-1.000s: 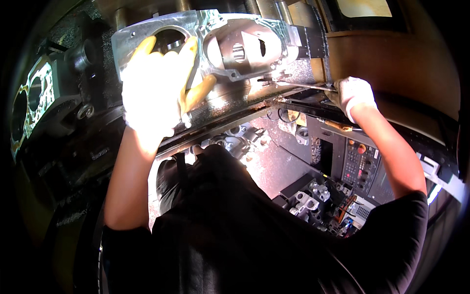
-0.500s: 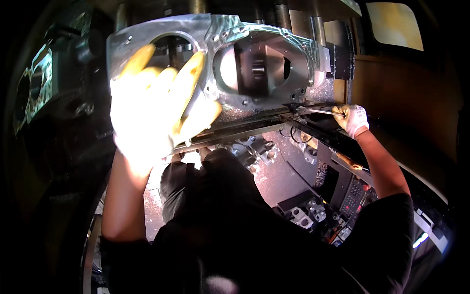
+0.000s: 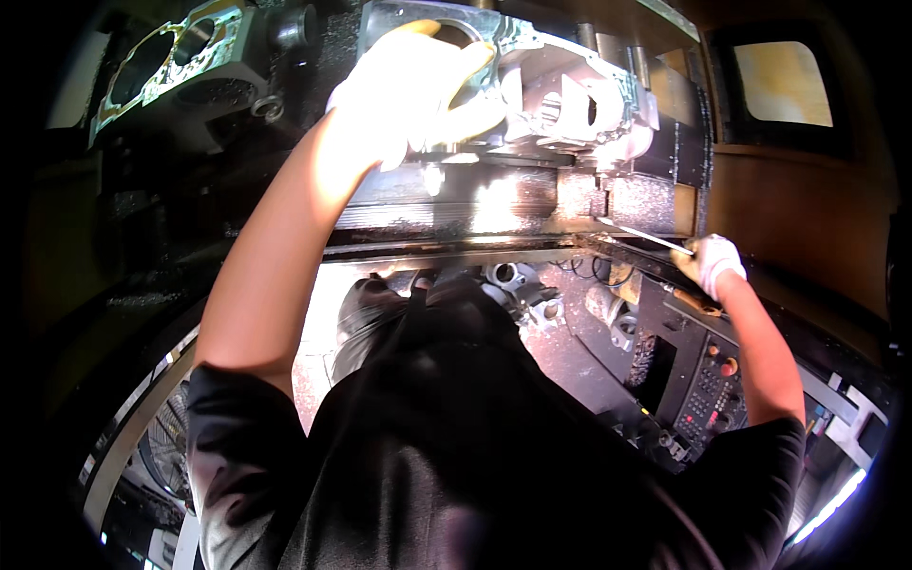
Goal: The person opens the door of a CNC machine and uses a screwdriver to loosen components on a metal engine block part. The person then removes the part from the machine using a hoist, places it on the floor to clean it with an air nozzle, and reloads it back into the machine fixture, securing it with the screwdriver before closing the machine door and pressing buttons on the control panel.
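A large grey metal casting (image 3: 546,71) with big round openings stands at the top middle. My left hand (image 3: 408,90), in a light work glove washed out by glare, lies against its left part beside a round opening. Its fingers are spread apart; where the fingertips press is hard to make out. Away to the right, my gloved right hand (image 3: 712,261) is closed round the end of a thin metal rod (image 3: 646,236). That rod slants up and left to a spot below the casting's lower right corner. Its far tip is lost among dark machine parts.
Another casting (image 3: 176,57) is mounted at the upper left. A metal sill (image 3: 456,255) runs between me and the machine's inside. Below it several metal parts (image 3: 522,290) lie on the floor. A control panel (image 3: 708,394) with buttons stands at the right, under my forearm.
The whole view has shifted, so the castings sit higher and farther right. My left hand stays at the casting's round opening. The rod's tip now appears farther below the casting.
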